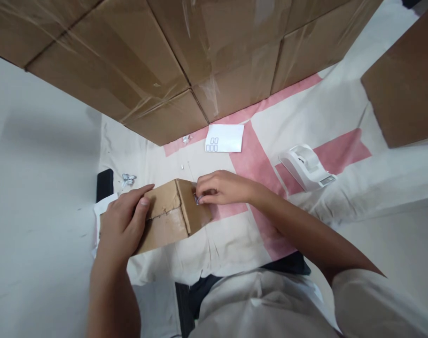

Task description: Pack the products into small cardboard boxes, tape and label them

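Works on a pink and white cloth (259, 211), close to a pale wall (41, 155) on the left and big boxes (231, 75) stacked at the back. Has room on the right, as far as one tape holder (301, 166). Counts one white paper (229, 136) with five printed shapes and one small brown box (167, 223) — near the front edge, pointing longways from left to right. Lays the left hand (124, 223) on top, with thumb apart from fingers. Pinches one small flat bit (197, 199) at the right end with the right hand (217, 187).

The right hand (221, 187) partly hides a tiny piece (198, 200) (unidentifiable) at centre; the top edge crops the stacked cardboard boxes (231, 70).
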`<state>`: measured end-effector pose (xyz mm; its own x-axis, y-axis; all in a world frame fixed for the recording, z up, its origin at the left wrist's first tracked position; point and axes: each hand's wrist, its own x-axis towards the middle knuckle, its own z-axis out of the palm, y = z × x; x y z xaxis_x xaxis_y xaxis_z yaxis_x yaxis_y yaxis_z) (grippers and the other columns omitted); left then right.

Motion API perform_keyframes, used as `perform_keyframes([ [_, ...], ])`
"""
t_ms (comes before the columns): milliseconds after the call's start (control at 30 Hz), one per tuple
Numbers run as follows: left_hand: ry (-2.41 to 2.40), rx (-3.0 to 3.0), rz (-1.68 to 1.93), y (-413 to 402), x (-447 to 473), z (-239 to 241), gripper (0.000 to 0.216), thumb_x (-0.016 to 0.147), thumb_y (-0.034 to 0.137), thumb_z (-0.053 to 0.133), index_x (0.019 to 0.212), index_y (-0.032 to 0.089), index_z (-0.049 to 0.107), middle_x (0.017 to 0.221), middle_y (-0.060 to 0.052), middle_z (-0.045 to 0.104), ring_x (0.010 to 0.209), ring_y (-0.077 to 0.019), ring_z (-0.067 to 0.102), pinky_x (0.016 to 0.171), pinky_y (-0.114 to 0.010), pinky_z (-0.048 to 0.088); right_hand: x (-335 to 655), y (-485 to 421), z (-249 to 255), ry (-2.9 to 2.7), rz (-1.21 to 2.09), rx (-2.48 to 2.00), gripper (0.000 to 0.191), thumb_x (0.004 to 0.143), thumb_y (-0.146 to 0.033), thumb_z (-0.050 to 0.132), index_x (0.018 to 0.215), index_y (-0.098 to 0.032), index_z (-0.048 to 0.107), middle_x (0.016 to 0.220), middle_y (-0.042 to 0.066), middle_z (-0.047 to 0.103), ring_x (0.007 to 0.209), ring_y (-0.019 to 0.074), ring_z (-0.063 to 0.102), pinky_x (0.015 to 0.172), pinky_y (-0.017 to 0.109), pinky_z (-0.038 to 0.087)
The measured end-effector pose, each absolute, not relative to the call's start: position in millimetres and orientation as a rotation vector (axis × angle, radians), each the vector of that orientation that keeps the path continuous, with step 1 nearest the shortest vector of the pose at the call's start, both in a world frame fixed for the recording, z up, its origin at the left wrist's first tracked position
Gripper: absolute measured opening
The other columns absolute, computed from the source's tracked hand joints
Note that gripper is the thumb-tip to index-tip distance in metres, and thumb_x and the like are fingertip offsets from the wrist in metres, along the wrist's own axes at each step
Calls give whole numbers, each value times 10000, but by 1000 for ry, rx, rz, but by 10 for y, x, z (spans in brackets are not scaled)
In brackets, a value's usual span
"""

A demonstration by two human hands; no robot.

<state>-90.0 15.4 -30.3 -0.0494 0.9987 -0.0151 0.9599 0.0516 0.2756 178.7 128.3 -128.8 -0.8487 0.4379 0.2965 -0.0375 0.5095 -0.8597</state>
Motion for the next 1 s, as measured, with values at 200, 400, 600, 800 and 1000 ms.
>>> perform_keyframes([
  [200, 2108, 2031, 289, 147, -904, -306, 411, 1052, 497, 381, 1292, 314, 660, 1243, -72, 731, 1191, -314, 657, 970, -484, 481, 1770, 1272, -1315, -2268, 1321, -347, 86, 940, -216, 654, 880, -202, 714, 995, 11, 712, 789, 130, 605, 737, 272, 404],
  [400, 2110, 2051, 291, 145, -881, -299, 397, 1046, 495, 387, 1274, 316, 659, 1205, -73, 741, 1156, -324, 670, 921, -498, 486, 1758, 1270, -1310, -2277, 1322, -363, 93, 952, -225, 652, 879, -202, 705, 995, 11, 709, 848, 144, 631, 756, 273, 404],
  [600, 2157, 2049, 206, 155, -800, -282, 419, 1047, 523, 359, 1238, 308, 663, 1159, -76, 747, 1152, -336, 665, 891, -510, 462, 1737, 1270, -1314, -2301, 1337, -397, 88, 953, -245, 659, 877, -204, 681, 1015, 10, 708, 851, 146, 626, 749, 269, 390],
  [800, 2154, 2105, 119, 179, -748, -266, 424, 1049, 532, 340, 1229, 298, 644, 1130, -76, 743, 1143, -341, 660, 869, -498, 439, 1714, 1270, -1354, -2280, 1368, -360, 104, 964, -257, 642, 877, -207, 670, 1015, 11, 688, 855, 145, 616, 751, 266, 391],
  [1000, 2146, 2115, 103, 201, -710, -254, 398, 1052, 499, 361, 1219, 285, 652, 1126, -67, 744, 1120, -325, 657, 872, -473, 435, 1747, 1297, -1316, -2330, 1357, -351, 113, 976, -243, 605, 893, -207, 672, 1026, 4, 688, 880, 142, 626, 754, 264, 385],
])
